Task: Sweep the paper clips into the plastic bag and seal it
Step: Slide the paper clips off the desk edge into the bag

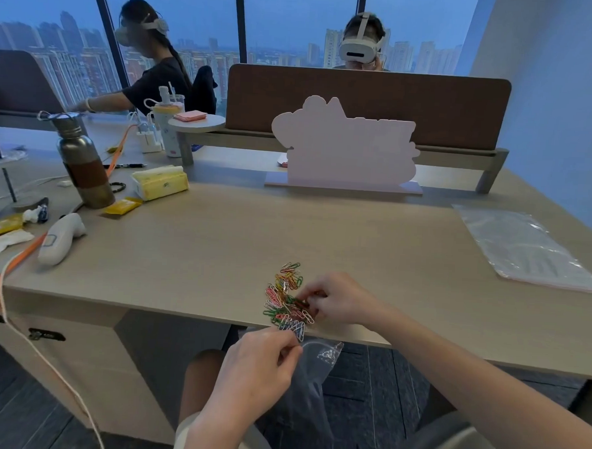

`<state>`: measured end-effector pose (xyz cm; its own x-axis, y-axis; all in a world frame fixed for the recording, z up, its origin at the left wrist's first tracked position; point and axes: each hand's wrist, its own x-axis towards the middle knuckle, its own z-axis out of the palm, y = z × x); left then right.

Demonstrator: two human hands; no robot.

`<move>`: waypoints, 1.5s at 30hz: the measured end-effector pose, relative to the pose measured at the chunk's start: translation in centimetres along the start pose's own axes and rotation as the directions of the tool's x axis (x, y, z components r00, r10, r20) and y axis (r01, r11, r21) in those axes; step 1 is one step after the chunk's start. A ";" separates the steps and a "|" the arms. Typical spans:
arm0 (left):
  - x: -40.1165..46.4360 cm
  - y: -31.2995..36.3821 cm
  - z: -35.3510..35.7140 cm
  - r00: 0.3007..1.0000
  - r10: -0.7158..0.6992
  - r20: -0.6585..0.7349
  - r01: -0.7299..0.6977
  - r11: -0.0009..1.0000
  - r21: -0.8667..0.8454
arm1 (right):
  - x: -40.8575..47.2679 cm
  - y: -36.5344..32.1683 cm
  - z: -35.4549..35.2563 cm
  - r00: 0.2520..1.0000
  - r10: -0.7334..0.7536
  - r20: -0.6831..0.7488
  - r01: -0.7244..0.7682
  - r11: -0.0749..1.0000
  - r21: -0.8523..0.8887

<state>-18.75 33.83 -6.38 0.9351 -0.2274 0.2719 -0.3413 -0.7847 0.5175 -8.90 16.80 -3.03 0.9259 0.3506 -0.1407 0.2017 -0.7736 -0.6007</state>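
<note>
A heap of coloured paper clips [285, 297] lies at the front edge of the wooden table [190, 253]. My right hand [340, 304] rests on the table just right of the heap, its fingertips touching the clips. Below the table edge, my left hand [258, 366] pinches the rim of a small clear plastic bag [318, 357], which hangs under the heap. A few blue clips overhang the edge right above the bag's mouth.
A larger clear zip bag [526, 252] lies flat at the table's right. A pink cut-out stand [346, 151] is at the back centre. At the left sit a metal bottle [80, 165], a yellow tissue pack [161, 183], a white controller [60, 237] and an orange strap [11, 267].
</note>
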 end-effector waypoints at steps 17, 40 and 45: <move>0.3 0.2 0.0 1.000 -0.011 -0.023 0.011 1.000 0.002 | -2.3 -0.1 0.5 0.995 -0.062 0.079 0.048 0.984 0.172; -0.3 -0.3 -0.5 0.999 -0.032 -0.024 0.032 0.999 -0.023 | 6.4 -0.7 -0.7 0.997 -0.016 -0.078 -0.001 0.979 -0.205; -0.2 -0.6 -0.5 0.999 -0.041 -0.025 0.041 0.999 -0.013 | 3.6 -1.0 -0.4 0.999 -0.030 -0.019 0.028 0.990 -0.138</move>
<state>-18.80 34.63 -6.38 0.9456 -0.1805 0.2705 -0.3041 -0.7856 0.5388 -5.65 18.64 -2.64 0.9252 0.3639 -0.1073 0.2692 -0.8290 -0.4902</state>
